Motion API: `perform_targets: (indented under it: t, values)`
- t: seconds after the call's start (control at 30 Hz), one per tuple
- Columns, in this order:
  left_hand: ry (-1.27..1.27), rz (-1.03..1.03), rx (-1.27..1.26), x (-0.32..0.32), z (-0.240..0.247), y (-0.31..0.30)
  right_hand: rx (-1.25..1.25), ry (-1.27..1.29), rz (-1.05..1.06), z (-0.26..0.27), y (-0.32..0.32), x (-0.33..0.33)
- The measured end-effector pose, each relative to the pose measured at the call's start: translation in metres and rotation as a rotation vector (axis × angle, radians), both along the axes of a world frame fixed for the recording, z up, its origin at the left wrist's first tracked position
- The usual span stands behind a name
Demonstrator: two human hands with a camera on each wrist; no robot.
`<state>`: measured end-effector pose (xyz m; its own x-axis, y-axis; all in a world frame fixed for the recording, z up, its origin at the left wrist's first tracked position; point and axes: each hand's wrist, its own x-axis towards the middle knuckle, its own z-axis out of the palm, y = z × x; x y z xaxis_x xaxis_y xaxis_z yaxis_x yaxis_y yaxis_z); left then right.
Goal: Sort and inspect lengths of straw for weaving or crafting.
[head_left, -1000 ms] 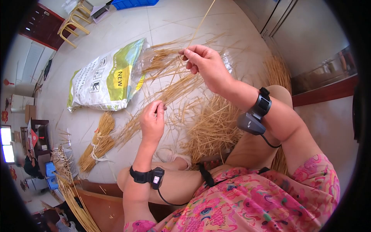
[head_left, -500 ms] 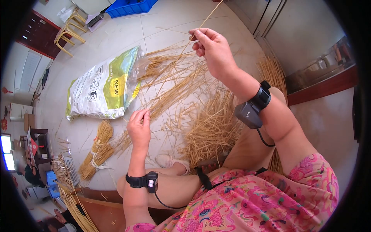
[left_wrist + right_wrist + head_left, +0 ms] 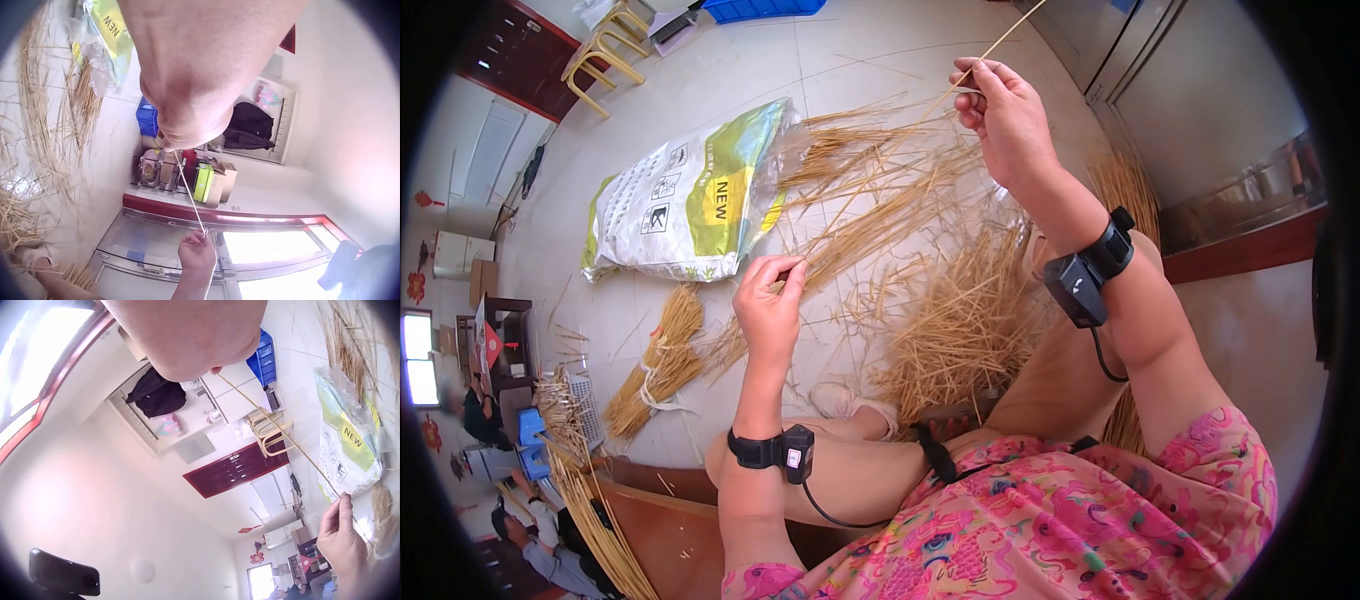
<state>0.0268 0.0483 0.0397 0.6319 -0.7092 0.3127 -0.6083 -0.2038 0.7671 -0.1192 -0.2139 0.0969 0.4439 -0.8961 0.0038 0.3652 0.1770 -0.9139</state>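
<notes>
One long, thin straw stalk (image 3: 281, 432) runs slantwise between the two hands, above the floor. My right hand (image 3: 1012, 125) pinches it between thumb and fingertips, and its upper end (image 3: 1018, 28) sticks out past them. Farther down and to the left, my left hand (image 3: 768, 305) pinches the same stalk at its lower part. Both hands show in the left wrist view, with the stalk straight between them. Below the hands, loose straw stalks (image 3: 865, 235) lie spread over the tiles.
A white and green bag (image 3: 685, 200) lies beside the straw, its open end towards it. A tied straw bundle (image 3: 655, 360) is nearer the left knee. A heap of short straw (image 3: 960, 330) lies by the feet. A metal-framed door (image 3: 1200, 120) stands at the right.
My right hand has moved up and to the right with the stalk, and the gap between the hands has widened. My left hand has shifted slightly left, still on the stalk.
</notes>
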Motion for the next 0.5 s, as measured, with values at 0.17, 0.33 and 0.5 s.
perform_targets:
  t: [0.17, 0.33, 0.5]
  values:
    - [0.062, -0.035, 0.006, -0.001, -0.001, -0.001, -0.033, 0.087, 0.123, -0.006, 0.012, 0.004]
    - [0.109, -0.104, 0.027, -0.011, 0.004, -0.005, -0.128, 0.247, 0.361, -0.021, 0.051, 0.012]
    - [0.34, -0.108, -0.015, -0.015, -0.005, -0.007, -0.128, 0.262, 0.47, -0.032, 0.065, 0.014]
